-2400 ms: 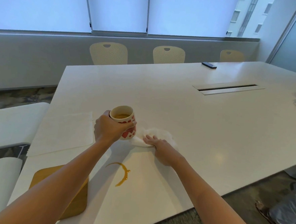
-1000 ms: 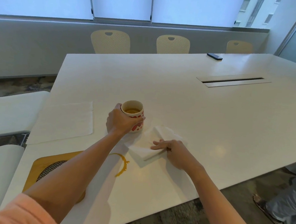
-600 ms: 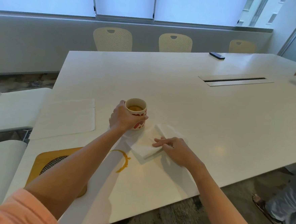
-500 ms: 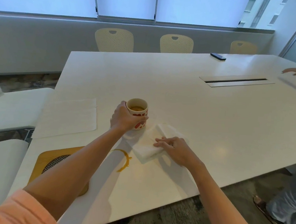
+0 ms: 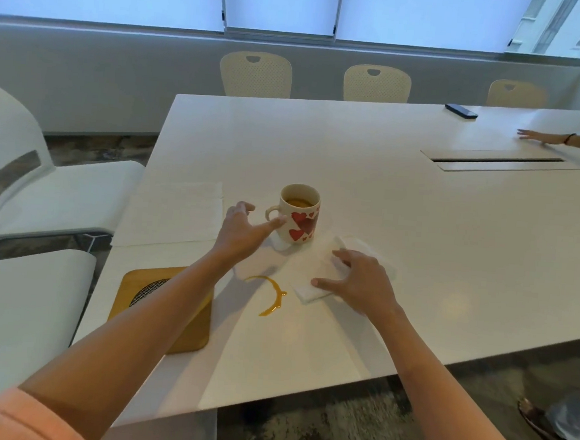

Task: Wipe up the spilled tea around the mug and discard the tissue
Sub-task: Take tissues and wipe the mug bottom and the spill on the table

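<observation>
- Pressing the folded tissue [image 5: 315, 280] flat under my spread right hand [image 5: 359, 283], just right of the amber tea arc [image 5: 271, 296]
- It's soft and light and will tear when soaked, so I'd pinch its near edge
- My left hand [image 5: 243, 233], open and empty, hovers beside the heart mug [image 5: 300, 219], which stands far of the spill on the table [image 5: 353, 176]

I let go of the mug [image 5: 299, 215]; my left hand [image 5: 243, 232] opened beside its handle, while my right hand [image 5: 360, 281] slid the tissue [image 5: 315, 276] nearer.
</observation>
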A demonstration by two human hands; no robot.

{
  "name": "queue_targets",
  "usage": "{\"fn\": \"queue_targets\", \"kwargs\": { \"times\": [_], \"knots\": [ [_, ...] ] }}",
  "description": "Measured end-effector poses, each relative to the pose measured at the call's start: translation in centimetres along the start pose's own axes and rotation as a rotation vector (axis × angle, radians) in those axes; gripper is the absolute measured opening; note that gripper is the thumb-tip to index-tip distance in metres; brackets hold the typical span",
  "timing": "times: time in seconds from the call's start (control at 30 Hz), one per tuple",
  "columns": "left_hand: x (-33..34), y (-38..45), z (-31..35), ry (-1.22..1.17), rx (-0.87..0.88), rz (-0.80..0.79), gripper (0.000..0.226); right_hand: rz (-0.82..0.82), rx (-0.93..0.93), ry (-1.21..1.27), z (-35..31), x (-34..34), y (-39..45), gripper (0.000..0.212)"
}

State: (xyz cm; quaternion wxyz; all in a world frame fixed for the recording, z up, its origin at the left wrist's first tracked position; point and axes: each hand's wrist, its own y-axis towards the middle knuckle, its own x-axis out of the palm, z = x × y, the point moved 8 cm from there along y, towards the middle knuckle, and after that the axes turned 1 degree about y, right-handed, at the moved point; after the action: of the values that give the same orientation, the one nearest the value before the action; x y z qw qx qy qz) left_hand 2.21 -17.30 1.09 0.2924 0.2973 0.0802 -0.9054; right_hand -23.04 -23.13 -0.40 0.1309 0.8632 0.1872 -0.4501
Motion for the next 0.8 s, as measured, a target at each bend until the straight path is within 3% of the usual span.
{"fn": "queue_targets", "kwargs": {
  "times": [0.1,0.37,0.8],
  "knots": [
    [-1.2,-1.1,-1.2,-0.005,-0.010,0.012,0.072,-0.004,0.010,-0.037,-0.3,0.4,-0.2,0.077],
    [-4.1,-3.4,-2.7,0.083,-0.013,0.025,0.050,0.124,0.002,0.020,-1.2,-0.2,0.3,0.020],
    [-6.5,-5.0,-3.8,0.138,0.008,-0.010,0.039,-0.076,-0.346,0.092,-11.2,5.5,-0.1,0.033]
  ]
}}
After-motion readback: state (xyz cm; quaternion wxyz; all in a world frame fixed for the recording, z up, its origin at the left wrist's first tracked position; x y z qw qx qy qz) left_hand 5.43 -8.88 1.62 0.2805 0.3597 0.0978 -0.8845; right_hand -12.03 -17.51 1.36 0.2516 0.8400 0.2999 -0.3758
